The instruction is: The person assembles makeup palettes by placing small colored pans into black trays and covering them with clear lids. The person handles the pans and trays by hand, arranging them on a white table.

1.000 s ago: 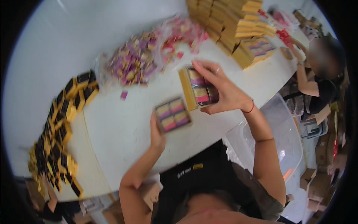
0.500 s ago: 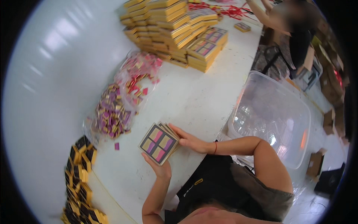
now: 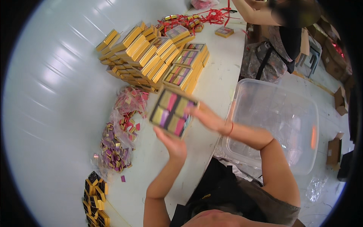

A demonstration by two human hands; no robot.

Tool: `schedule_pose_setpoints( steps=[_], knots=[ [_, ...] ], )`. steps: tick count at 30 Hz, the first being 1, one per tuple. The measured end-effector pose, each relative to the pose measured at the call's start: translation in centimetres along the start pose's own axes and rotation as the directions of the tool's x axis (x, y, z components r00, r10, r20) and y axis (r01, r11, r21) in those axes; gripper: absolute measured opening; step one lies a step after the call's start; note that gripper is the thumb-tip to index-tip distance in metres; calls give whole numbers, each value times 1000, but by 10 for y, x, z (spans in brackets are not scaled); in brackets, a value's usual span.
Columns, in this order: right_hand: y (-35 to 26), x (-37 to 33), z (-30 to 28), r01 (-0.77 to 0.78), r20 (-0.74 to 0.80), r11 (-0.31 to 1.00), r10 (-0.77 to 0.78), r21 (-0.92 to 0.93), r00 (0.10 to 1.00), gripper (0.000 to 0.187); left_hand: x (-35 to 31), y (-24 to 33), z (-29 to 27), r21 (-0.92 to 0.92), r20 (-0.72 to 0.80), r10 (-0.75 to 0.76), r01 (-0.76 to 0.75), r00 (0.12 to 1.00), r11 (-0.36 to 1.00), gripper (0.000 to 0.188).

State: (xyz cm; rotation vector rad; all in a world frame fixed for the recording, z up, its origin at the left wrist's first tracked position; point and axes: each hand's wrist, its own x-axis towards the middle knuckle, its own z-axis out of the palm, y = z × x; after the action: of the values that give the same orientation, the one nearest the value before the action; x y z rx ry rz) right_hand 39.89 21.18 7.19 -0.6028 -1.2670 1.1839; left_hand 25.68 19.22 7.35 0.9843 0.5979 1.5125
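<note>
Above the white table (image 3: 151, 166) I hold a square gold-edged box (image 3: 171, 109). Its top shows four gold, pink and purple panels split by dark strips. My left hand (image 3: 173, 144) supports the lower edge, fingers partly hidden beneath it. My right hand (image 3: 207, 116) grips the right side, its fingers blurred over the face. Whether more than one box is in this grip cannot be made out. Just beyond it stands a big stack of gold boxes (image 3: 132, 53), with similar patterned boxes (image 3: 179, 74) along its near right side.
Left of my hands lie plastic bags of small pink pieces (image 3: 130, 100) and purple-and-gold pieces (image 3: 115, 147). Black-and-gold boxes (image 3: 94, 200) line the near left. A clear plastic bin (image 3: 272, 125) stands right of the table. Red ribbons (image 3: 215, 17) and another person (image 3: 261, 15) are at the far end.
Both hands have moved away from me with what they hold, toward the stacked boxes. Edges fanned out at the right before no longer show. The view has shifted too.
</note>
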Motion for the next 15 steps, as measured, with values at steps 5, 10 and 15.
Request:
schedule_pose_setpoints(
  steps=[5,10,15],
  knots=[
    [-54,120,-85,-29,-140,999,25,-34,990,51,138,-24,83,-47,86,-21,25,996,999,87],
    [-79,208,-123,35,-301,976,33,217,953,59,232,-13,149,100,75,-31,23,997,995,94],
    [-71,311,-122,-23,-265,988,64,154,962,56,293,2,151,181,-55,123,-111,991,977,90]
  ],
)
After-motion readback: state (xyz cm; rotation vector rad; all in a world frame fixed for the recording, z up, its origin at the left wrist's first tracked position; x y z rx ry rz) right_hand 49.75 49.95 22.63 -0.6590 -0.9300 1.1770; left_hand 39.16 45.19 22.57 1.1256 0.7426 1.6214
